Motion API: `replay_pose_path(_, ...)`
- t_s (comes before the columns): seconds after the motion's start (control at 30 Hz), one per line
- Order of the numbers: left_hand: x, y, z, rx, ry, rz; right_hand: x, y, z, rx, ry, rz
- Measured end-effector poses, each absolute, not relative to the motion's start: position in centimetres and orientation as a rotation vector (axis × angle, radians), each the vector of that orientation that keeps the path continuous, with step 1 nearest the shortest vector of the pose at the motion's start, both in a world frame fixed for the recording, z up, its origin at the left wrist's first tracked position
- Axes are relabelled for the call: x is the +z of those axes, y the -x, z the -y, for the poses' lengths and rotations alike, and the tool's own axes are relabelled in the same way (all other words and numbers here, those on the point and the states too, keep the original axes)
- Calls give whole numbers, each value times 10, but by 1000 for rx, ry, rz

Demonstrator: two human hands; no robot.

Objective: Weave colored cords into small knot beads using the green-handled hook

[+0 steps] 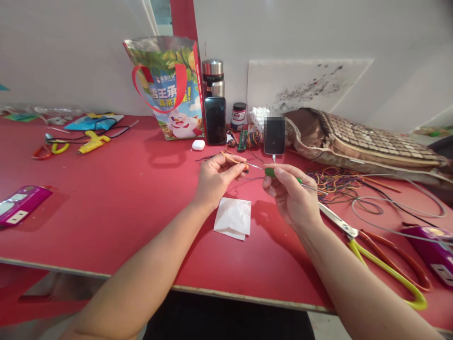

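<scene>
Above the red table [106,203] my left hand [215,177] pinches a thin orange wire [231,159] between thumb and fingers. My right hand [292,196] is closed round a small green-handled tool [272,172] whose thin metal tip [254,165] points left and meets the wire at my left fingertips. Thin dark wires trail on the table just behind the hands. A white folded paper [232,217] lies on the table below and between my hands.
Large scissors [382,255] with yellow and red handles lie at right, next to coloured wire loops [332,182] and a purple power strip [433,248]. At the back stand a printed bag [166,89], a flask [213,75], two phones [215,120] and a cushion [364,141]. A glue gun [92,141] lies far left.
</scene>
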State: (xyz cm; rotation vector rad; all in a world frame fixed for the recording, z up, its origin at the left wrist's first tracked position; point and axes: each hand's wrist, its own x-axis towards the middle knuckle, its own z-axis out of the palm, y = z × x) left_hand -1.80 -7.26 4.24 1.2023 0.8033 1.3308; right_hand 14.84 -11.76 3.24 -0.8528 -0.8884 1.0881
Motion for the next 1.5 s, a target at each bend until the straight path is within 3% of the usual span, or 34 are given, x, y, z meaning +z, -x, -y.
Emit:
replay_pose_path(0.67, 43, 19, 73, 1336, -1227, -809, 28, -150, 117, 1018, 864, 947)
replay_pose_path(1.1, 43, 16, 73, 1349, -1144, -833, 26, -142, 134, 448, 1026, 1430)
replay_pose_path(1.5, 41, 17, 71, 1330, -1087, -778, 25, -146, 129, 236, 959, 1608)
